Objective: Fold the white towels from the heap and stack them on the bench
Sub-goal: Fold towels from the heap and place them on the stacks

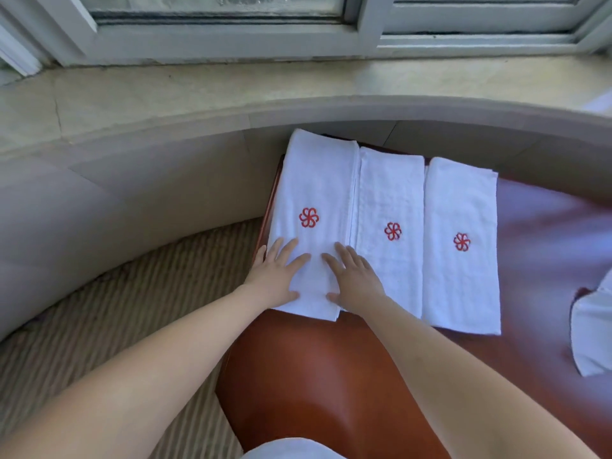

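Surface: the table (pixel 318 376) is a padded bench with a smooth reddish-brown, leather-like top that shows soft glare at its near edge. It stands close against a low curved wall of pale stone (pixel 149 180).

Three folded white towels lie side by side on the far-left part of the table, long edges parallel, each with a red pinwheel emblem facing up. The left towel (pixel 314 180) sits at the table's left edge and looks thicker than the others, with several layers showing at its near corner. The middle towel (pixel 390 190) touches or slightly tucks under the left towel's right edge. The right towel (pixel 460 200) lies just beside the middle one, with a thin gap between them.

Hands: the left hand (pixel 276 273) and the right hand (pixel 354 276) both lie flat, palms down and fingers spread, pressing on the near end of the left towel. Neither grasps anything. The right hand's outer edge reaches onto the middle towel.

More white cloth (pixel 592 336) shows at the right frame edge on the table, well apart from the row; only part of it is in view.

Room: a ribbed beige carpet (pixel 99 326) covers the floor left of the table. Above the curved wall runs a stone sill (pixel 198 84), then a grey-white window frame (pixel 231 41).
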A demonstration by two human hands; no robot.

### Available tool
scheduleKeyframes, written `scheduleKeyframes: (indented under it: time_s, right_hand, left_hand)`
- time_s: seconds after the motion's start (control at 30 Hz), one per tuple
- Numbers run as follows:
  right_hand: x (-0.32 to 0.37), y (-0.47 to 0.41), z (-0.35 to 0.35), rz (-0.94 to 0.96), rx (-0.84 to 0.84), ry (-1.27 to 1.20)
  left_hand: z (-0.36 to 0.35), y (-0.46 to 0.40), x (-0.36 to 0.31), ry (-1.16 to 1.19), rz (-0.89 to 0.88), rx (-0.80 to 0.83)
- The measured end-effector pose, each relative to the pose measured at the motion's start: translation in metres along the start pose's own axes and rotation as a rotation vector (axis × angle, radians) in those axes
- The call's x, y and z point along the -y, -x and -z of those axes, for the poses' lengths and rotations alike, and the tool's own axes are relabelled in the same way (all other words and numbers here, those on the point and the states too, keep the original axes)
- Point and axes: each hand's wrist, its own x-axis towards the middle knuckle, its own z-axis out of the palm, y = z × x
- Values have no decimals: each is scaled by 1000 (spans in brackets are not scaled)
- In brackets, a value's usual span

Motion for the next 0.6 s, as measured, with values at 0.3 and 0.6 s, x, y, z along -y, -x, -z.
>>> scheduleKeyframes:
  time_s: [0.3,0.6]
  right_hand:
    - [5,85,-11,-96,89,-33]
    - [-38,189,34,-250,-128,-154]
  left_hand:
    - [15,34,-48,-27,-33,33]
    - [64,58,-155,-17,-192,-104]
